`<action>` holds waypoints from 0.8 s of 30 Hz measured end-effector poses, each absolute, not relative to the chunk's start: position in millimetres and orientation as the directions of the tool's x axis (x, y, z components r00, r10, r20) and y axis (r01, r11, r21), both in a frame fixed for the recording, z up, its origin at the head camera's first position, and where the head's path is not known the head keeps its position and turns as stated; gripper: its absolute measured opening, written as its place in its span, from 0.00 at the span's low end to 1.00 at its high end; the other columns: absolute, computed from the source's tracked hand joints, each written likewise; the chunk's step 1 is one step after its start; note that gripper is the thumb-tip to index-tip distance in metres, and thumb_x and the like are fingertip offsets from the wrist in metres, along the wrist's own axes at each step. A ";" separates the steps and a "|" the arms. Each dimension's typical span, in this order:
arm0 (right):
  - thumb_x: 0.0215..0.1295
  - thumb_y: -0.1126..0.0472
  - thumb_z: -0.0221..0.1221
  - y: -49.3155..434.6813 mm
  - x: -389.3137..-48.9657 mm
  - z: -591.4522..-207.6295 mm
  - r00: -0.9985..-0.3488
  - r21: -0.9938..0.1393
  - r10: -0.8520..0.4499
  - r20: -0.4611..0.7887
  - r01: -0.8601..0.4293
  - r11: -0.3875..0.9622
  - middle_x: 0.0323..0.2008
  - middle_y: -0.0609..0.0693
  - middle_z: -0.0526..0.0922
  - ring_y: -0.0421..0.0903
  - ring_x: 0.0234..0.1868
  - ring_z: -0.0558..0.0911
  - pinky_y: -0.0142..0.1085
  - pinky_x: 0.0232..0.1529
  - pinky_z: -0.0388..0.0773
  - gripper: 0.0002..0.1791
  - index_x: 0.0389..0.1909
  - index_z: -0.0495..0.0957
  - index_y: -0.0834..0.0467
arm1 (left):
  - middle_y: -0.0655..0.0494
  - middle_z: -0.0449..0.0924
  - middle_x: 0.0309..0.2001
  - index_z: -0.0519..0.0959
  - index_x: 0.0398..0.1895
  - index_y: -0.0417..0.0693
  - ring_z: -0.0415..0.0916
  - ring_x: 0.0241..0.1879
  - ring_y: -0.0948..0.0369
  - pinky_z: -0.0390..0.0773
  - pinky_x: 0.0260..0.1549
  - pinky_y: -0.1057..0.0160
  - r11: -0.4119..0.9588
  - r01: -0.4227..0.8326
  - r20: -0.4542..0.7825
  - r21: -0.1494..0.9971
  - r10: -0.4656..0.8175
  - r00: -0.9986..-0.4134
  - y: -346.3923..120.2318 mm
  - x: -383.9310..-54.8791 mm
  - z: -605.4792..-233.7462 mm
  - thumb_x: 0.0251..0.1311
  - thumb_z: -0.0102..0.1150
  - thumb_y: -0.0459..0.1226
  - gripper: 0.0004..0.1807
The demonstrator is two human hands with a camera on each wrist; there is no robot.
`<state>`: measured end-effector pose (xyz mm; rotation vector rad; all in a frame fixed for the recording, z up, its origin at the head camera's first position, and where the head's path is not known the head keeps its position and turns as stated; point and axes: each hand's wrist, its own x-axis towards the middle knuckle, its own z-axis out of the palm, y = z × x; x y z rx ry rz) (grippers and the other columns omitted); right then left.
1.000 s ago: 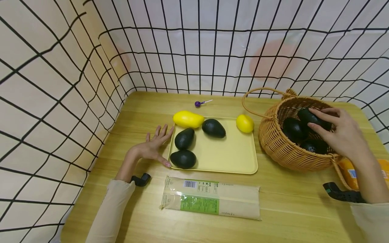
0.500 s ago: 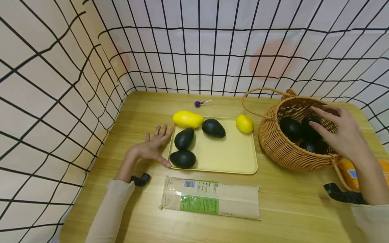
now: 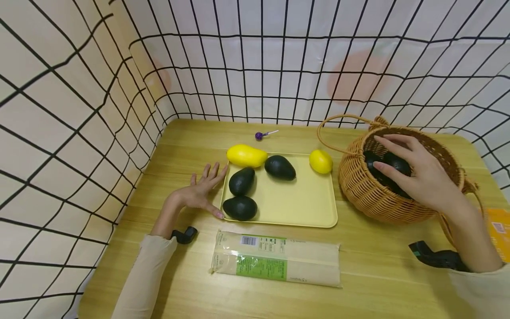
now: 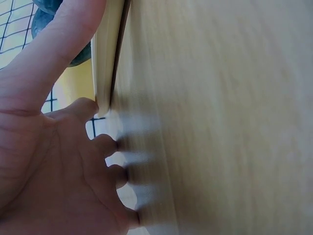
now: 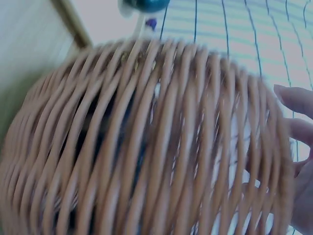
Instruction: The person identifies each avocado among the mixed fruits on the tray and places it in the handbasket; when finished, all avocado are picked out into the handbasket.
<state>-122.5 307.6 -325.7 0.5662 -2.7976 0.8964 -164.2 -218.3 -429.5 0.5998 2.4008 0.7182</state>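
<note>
My left hand (image 3: 199, 190) lies spread at the left edge of the yellow tray (image 3: 295, 204), thumb and forefinger touching its rim. On the tray are three dark avocados, one at the front left (image 3: 240, 208), one above it (image 3: 242, 181) and one near the back (image 3: 280, 168). A yellow mango (image 3: 247, 156) sits on the back left corner and a lemon (image 3: 320, 161) on the back right. Over the wicker basket (image 3: 358, 190) my right hand (image 3: 422, 173) reaches with parted, bent fingers, holding nothing. Beneath it lie dark avocados (image 3: 397, 165), partly hidden by the hand.
A long packet of spaghetti (image 3: 311, 263) lies in front of the tray. Behind the tray is a purple lollipop (image 3: 259, 136). An orange package (image 3: 500, 230) lies at the right, partly behind the right forearm. Black wire grid (image 3: 260, 71) encloses the table's back and sides.
My right hand lets go of an avocado, which drops among the others in the basket, then moves left over them. My left hand stays at the tray's edge.
</note>
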 end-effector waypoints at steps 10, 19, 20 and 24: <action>0.70 0.60 0.65 246.6 -123.6 -323.7 -0.850 -0.509 -0.446 0.279 -0.525 0.682 0.75 0.62 0.64 0.67 0.71 0.67 0.70 0.62 0.67 0.39 0.79 0.63 0.45 | 0.40 0.09 0.81 0.28 0.85 0.54 0.05 0.79 0.40 0.14 0.69 0.24 0.764 0.258 -0.384 0.591 0.548 -0.743 -215.3 -163.0 -428.6 0.44 0.83 0.55 0.79; 0.73 0.55 0.63 185.1 -138.0 -340.7 -0.787 -0.540 -0.594 0.169 -0.578 0.612 0.75 0.62 0.62 0.63 0.74 0.65 0.66 0.65 0.71 0.37 0.80 0.61 0.46 | 0.41 0.09 0.81 0.28 0.85 0.53 0.05 0.79 0.41 0.15 0.69 0.23 0.751 0.250 -0.379 0.611 0.555 -0.741 -217.5 -162.6 -428.5 0.44 0.83 0.52 0.79; 0.74 0.54 0.63 179.3 -141.3 -343.2 -0.779 -0.547 -0.610 0.148 -0.578 0.605 0.76 0.62 0.61 0.63 0.75 0.64 0.67 0.67 0.70 0.37 0.80 0.61 0.46 | 0.41 0.09 0.81 0.28 0.85 0.53 0.05 0.79 0.41 0.15 0.69 0.23 0.750 0.250 -0.378 0.613 0.556 -0.740 -217.7 -162.6 -428.6 0.44 0.83 0.52 0.79; 0.75 0.53 0.62 160.8 -154.8 -352.1 -0.753 -0.568 -0.654 0.070 -0.570 0.594 0.77 0.64 0.58 0.65 0.76 0.63 0.67 0.69 0.69 0.37 0.81 0.60 0.45 | 0.40 0.09 0.81 0.28 0.85 0.53 0.05 0.79 0.41 0.14 0.69 0.23 0.751 0.252 -0.377 0.611 0.556 -0.741 -217.8 -162.3 -428.4 0.44 0.83 0.52 0.79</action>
